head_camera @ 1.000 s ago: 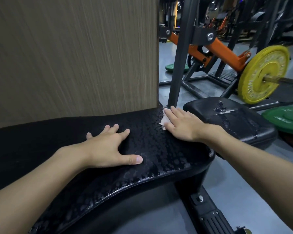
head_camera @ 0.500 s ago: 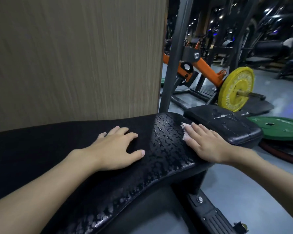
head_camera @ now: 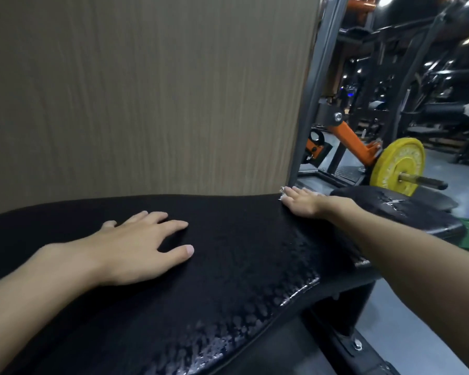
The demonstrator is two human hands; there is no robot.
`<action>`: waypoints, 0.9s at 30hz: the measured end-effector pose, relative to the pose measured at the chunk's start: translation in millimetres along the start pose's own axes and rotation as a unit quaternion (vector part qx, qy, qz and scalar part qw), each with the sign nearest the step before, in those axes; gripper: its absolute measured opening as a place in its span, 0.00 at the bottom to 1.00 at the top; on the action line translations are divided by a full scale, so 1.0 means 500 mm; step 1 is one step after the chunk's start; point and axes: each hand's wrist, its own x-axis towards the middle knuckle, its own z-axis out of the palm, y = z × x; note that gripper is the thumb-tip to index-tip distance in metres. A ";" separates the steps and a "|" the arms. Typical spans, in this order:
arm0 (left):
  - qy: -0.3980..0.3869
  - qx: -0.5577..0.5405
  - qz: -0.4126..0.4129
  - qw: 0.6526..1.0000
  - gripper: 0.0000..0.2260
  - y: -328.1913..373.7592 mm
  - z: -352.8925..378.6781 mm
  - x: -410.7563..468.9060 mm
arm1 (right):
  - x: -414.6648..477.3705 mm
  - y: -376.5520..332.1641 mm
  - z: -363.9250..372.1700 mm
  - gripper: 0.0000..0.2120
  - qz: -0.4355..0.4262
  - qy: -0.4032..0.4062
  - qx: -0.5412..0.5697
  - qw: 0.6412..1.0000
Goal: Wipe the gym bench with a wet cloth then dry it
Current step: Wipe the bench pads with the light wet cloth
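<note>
1. Since the earlier frames the right hand (head_camera: pixel 299 203) has pushed the small white cloth (head_camera: pixel 283 196) away from the viewer. It now sits at the far edge of the black padded gym bench (head_camera: pixel 228 266), right of centre in the frame. The left hand (head_camera: pixel 136 247) has kept its place at lower left.
2. The right hand lies flat with its fingers together, pressing down on the cloth. Only a white scrap shows past the fingertips, likely because the palm covers the rest to spread pressure.
3. The left hand rests on the pad with fingers spread and holds nothing. It looks like a brace for the long reach.
4. Beaded water glints along the pad's lower right edge, so the wet pass seems under way and drying not yet begun.
5. The tan wood-grain panel (head_camera: pixel 146 90) stands just behind the bench, so the stroke ends there.
6. A second black pad (head_camera: pixel 406 209), also wet, lies just beyond the right wrist.
</note>
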 end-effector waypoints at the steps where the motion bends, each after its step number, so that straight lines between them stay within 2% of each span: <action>1: 0.006 -0.008 0.001 1.000 0.36 -0.016 0.000 -0.012 | -0.007 -0.026 0.000 0.34 -0.009 -0.001 0.001 1.000; 3: 0.018 -0.022 0.007 1.000 0.37 -0.050 0.002 -0.035 | -0.018 -0.082 0.006 0.29 -0.026 0.000 -0.002 1.000; 10: 0.034 -0.031 -0.023 0.999 0.32 -0.180 0.009 -0.130 | -0.058 -0.328 0.023 0.28 -0.105 0.003 -0.009 0.994; 19: 0.059 -0.035 -0.068 0.995 0.31 -0.294 0.011 -0.239 | -0.074 -0.617 0.044 0.29 -0.184 -0.017 -0.021 0.983; 27: 0.095 -0.054 -0.060 0.992 0.31 -0.350 0.017 -0.290 | -0.098 -0.825 0.056 0.30 -0.252 -0.033 -0.012 0.967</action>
